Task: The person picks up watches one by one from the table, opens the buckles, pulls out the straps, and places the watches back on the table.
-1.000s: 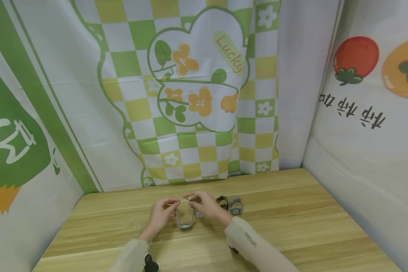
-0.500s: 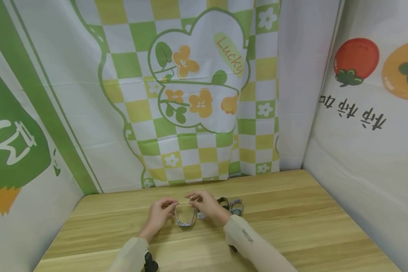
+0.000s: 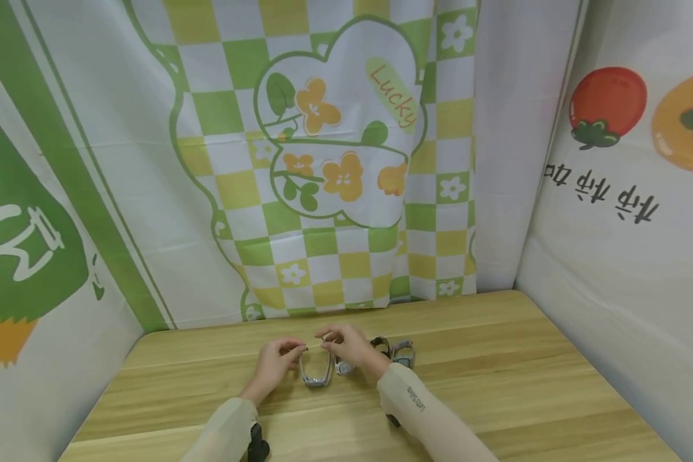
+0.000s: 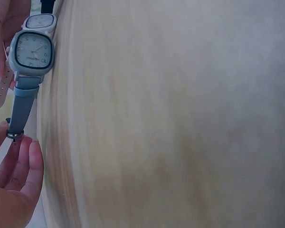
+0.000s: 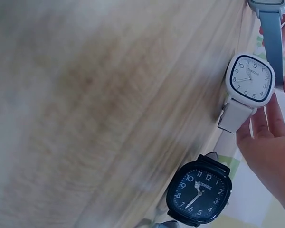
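A blue-grey wristwatch (image 3: 316, 383) stands on its case with its strap spread into an open U. My left hand (image 3: 274, 366) pinches the buckle end of the strap between thumb and fingers; that buckle (image 4: 15, 135) shows clearly in the left wrist view. On the other side, my right hand (image 3: 349, 350) pinches the free end of the blue-grey strap (image 5: 273, 47). Close beside the right fingers is a white watch (image 5: 251, 78) with a square face, partly covered by that hand in the head view.
Right of my right hand stand a black watch (image 3: 380, 347) and another grey-blue watch (image 3: 403, 354), both with looped straps. They are on a wooden table (image 3: 496, 385). A checkered curtain (image 3: 323, 244) hangs along its far edge.
The two strap ends, close together a second ago, were drawn a little apart by half a second ago and remain so. Both hands keep their pinch on the watch strap.
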A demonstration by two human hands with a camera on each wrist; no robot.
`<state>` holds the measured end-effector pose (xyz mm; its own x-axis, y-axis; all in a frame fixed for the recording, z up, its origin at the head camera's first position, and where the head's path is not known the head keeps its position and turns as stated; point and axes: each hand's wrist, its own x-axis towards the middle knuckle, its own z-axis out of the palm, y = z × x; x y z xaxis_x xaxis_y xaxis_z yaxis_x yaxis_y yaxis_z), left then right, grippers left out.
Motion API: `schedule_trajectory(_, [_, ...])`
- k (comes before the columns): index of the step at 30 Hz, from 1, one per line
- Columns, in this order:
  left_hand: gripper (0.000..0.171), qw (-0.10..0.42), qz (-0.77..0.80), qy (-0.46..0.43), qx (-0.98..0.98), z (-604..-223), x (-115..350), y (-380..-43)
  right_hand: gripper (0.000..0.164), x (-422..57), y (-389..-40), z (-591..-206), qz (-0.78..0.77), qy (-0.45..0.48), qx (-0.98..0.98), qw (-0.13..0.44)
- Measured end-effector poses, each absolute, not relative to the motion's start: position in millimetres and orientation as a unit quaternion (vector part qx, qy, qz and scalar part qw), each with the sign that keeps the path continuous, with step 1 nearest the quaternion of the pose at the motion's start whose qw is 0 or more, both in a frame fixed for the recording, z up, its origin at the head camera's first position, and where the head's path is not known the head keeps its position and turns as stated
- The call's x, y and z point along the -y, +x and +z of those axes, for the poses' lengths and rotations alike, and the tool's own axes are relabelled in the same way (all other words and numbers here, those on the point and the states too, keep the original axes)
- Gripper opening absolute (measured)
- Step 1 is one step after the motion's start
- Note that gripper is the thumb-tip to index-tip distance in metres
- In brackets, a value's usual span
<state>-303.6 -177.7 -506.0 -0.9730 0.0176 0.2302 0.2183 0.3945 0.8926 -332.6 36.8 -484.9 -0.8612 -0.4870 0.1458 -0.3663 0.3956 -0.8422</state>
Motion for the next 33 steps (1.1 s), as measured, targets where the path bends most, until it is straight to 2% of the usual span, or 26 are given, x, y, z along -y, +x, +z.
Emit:
schedule_trajectory(21, [0.004, 0.089, -0.513, -0.078, 0.85, -505.0, 177.6, -309.6, 0.025, -37.2, -335.2, -490.4, -0.467, -0.272, -0.84, 0.04])
schedule_trajectory(33, [0.007, 0.098, -0.452, -0.088, 0.882, -498.6, 181.3, -309.8, 0.025, -46.6, -331.5, -482.9, -0.465, -0.235, -0.852, 0.048])
